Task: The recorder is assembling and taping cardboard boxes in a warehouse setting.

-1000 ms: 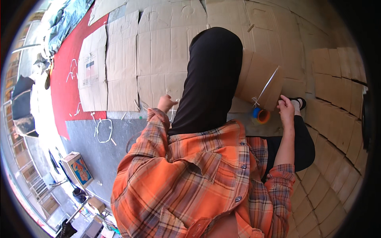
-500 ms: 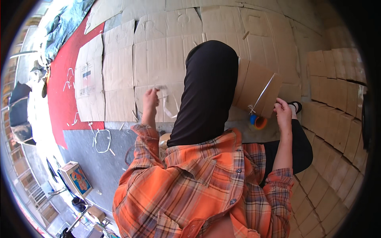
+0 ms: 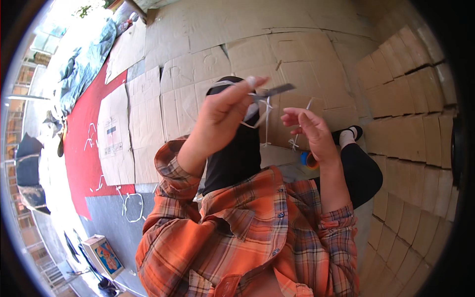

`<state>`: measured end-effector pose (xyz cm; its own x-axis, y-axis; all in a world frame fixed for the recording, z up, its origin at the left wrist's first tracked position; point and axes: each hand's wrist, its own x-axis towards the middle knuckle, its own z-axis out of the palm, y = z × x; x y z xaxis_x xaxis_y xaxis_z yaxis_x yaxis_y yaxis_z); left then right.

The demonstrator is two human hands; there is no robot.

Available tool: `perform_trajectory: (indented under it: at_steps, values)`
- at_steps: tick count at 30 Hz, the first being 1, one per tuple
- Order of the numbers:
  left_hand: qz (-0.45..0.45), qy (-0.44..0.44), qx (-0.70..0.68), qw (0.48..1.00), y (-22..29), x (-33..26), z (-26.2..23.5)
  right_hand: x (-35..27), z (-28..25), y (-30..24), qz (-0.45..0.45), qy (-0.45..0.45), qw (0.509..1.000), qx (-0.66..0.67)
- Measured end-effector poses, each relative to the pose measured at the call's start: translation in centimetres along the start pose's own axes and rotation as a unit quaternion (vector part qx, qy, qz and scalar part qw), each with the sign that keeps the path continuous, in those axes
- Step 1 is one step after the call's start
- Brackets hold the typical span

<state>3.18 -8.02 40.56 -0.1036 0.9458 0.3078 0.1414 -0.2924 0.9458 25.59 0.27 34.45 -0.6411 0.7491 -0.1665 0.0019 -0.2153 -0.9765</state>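
My left hand (image 3: pixel 222 116) is raised over my knee, closed round a dark flat blade-like tool (image 3: pixel 278 91). A loop of white strap (image 3: pixel 252 124) hangs by its fingers; whether the hand grips it too, I cannot tell. My right hand (image 3: pixel 314 131) hovers to the right with fingers curled but apart, holding nothing visible. Beneath the hands lies a brown cardboard box (image 3: pixel 278 129), partly hidden by my leg and hands. White strapping (image 3: pixel 267 121) runs over it, with a knotted end (image 3: pixel 294 144) near the right hand.
A blue and orange ring-shaped roll (image 3: pixel 309 159) lies below my right hand. Flattened cardboard (image 3: pixel 193 64) covers the floor, beside a red mat (image 3: pixel 81 163) with white strap scraps. Stacked cardboard boxes (image 3: pixel 401 96) line the right side. A picture box (image 3: pixel 105 255) stands lower left.
My left hand has risen and moved right, now with the blade-like tool in it. My right hand has moved left, off the box's edge. The view has shifted and turned slightly.
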Motion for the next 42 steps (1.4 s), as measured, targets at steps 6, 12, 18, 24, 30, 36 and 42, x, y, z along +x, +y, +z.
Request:
perform_trajectory:
  at_steps: [6, 12, 18, 24, 30, 36, 42]
  values:
    - [-0.01, -0.257, 0.018, 0.966, 2.1, 2.5, 6.6, -2.3, -2.4, 2.1, -0.01, -0.032, 0.997, 0.075]
    - [0.078, -0.314, 0.088, 0.942, -0.8, 2.6, 9.6, -4.9, -3.9, 1.2, 0.017, 0.035, 0.978, 0.203]
    - [-0.096, -0.308, 0.026, 0.946, -1.3, 3.1, 9.7, -6.2, -4.8, 2.6, 0.025, 0.003, 0.964, 0.266]
    - [-0.117, -0.298, 0.06, 0.945, -1.5, 2.9, 9.9, -6.2, -4.2, 4.0, 0.083, -0.001, 0.98, 0.182]
    - [-0.082, -0.316, 0.054, 0.944, -1.1, 2.2, 9.7, -6.3, -4.6, 4.5, 0.025, 0.029, 0.997, 0.069]
    - [-0.308, -0.268, -0.222, 0.885, -1.4, 2.0, 8.6, -6.6, -4.1, 4.3, 0.036, 0.101, 0.992, -0.069]
    - [-0.305, -0.077, -0.388, 0.866, -3.0, 2.0, 7.5, -7.2, -5.1, 5.0, -0.121, 0.112, 0.867, -0.47]
